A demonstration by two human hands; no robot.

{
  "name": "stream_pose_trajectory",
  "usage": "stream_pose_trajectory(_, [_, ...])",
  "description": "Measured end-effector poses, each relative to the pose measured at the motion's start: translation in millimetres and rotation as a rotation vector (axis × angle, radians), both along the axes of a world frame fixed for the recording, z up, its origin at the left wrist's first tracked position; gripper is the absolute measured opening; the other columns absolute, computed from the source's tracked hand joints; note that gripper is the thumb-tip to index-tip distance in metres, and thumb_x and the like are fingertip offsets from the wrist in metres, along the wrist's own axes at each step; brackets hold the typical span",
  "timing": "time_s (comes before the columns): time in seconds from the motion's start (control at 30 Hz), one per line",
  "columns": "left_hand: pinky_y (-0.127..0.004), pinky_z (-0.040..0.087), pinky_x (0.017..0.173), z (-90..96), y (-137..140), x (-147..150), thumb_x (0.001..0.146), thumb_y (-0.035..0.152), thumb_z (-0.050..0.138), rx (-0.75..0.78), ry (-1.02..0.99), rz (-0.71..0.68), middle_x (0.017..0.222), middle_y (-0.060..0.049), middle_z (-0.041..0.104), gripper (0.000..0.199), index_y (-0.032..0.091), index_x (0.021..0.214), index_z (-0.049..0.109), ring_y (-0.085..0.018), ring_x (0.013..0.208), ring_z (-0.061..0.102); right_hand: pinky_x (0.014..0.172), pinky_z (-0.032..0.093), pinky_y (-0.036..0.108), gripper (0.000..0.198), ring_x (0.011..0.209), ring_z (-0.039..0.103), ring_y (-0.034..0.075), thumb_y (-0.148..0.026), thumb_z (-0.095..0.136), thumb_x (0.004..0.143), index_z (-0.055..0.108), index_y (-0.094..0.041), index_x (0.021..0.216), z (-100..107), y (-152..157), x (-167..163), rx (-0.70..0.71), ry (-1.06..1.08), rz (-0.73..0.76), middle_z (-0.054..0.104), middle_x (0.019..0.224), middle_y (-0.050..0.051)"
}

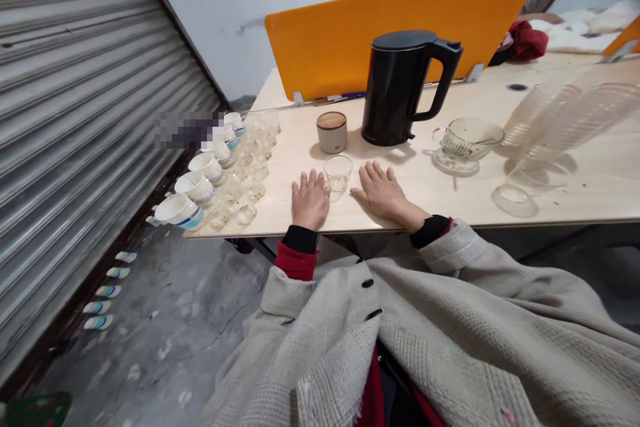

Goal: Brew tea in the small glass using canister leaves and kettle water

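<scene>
My left hand [311, 201] lies palm down on the pale wooden tabletop [350, 219], fingers stretched forward and empty. On the same surface my right hand [381, 190] rests flat too, its fingers extended and holding nothing. Between them stands a clear cup [339, 173] with a little something at its bottom, close to the left fingertips. Just behind it is a small grey canister [332, 137] with a wooden lid. A black electric kettle [395, 90] stands upright beyond my right hand, its handle pointing right.
White striped paper cups [194, 185] and several small clear cups [245, 212] crowd the table's left end. To the right are a ribbed glass cup [463, 140] and stacked clear plastic cups [555, 123]. An orange divider [400, 27] runs along the back. A metal shutter [85, 113] is left.
</scene>
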State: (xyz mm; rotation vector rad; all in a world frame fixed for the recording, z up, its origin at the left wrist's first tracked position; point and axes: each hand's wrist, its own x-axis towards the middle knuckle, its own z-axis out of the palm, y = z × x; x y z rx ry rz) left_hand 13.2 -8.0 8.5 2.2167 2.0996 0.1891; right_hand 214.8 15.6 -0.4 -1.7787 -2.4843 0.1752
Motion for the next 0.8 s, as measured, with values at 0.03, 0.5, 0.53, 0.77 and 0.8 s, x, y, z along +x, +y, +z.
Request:
stream_pose_trajectory(0.03, [-0.061,0.019,0.135,0.5,-0.3,0.4,0.111,0.04,0.023,-0.002,0.001,0.0,0.179,-0.01,0.028,0.062,0.016,0.166,0.038,-0.035,0.167,0.021,0.132,0.016,0.065,0.081,0.166,0.017,0.042,-0.054,0.03,0.107,0.032,0.001,0.166,-0.5,0.1,0.2,0.0,0.0,0.002,0.02,0.176,0.027])
stream_pose_trajectory(0.5, [-0.06,0.017,0.136,1.8,-0.3,1.7,0.111,0.041,0.022,-0.032,0.016,0.009,0.18,-0.009,0.026,0.062,0.018,0.167,0.036,-0.034,0.168,0.018,0.132,0.016,0.064,0.081,0.166,0.017,0.04,-0.056,0.028,0.107,0.032,-0.001,0.167,-6.8,2.3,1.8,0.013,0.006,0.008,0.022,0.177,0.025])
stream_pose_trajectory(0.53, [-0.06,0.017,0.136,1.8,-0.4,1.8,0.111,0.041,0.022,-0.031,0.014,0.009,0.18,-0.009,0.026,0.062,0.018,0.167,0.036,-0.034,0.168,0.018,0.132,0.016,0.064,0.081,0.166,0.016,0.04,-0.056,0.027,0.107,0.032,-0.002,0.167,-6.6,2.1,1.8,0.01,0.007,0.007,0.022,0.177,0.025])
stream_pose_trajectory(0.77, [-0.059,0.017,0.136,-0.3,-0.1,1.3,0.111,0.041,0.024,-0.025,0.011,0.005,0.18,-0.008,0.027,0.062,0.018,0.167,0.037,-0.034,0.168,0.019,0.131,0.016,0.066,0.081,0.166,0.017,0.041,-0.056,0.026,0.107,0.032,-0.001,0.167,-5.4,0.3,1.7,0.018,0.021,0.01,0.023,0.176,0.026])
stream_pose_trajectory(0.8, [-0.059,0.018,0.136,-0.9,0.0,1.1,0.111,0.041,0.024,-0.023,0.009,0.003,0.18,-0.008,0.027,0.062,0.019,0.167,0.037,-0.034,0.168,0.019,0.131,0.016,0.066,0.082,0.166,0.017,0.041,-0.056,0.027,0.107,0.032,-0.001,0.167,-5.4,0.3,1.6,0.014,0.021,0.008,0.023,0.176,0.026])
